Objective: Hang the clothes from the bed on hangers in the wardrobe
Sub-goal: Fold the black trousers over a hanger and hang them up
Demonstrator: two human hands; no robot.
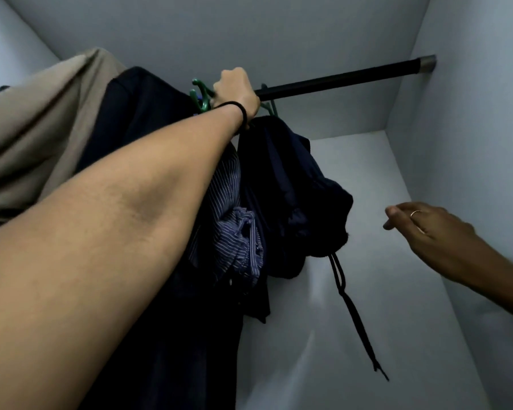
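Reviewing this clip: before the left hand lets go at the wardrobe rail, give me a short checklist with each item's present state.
1. Left hand grips at the green hanger hooks: ok.
2. Hook fully over the rail: cannot tell, the hand hides it.
3. Dark garment sits evenly on its hanger: not ok, bunched up, drawstring dangling.
4. Free rail to the right: ok.
5. Right hand free to steady the clothes: ok, holds nothing.

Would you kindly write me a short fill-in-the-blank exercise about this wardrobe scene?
1. The left hand grips a hanger coloured ____.
2. The right hand holds ____.
3. The rail is coloured ____.
4. A black cord dangles from the ____ garment.

Missing words: green; nothing; black; dark
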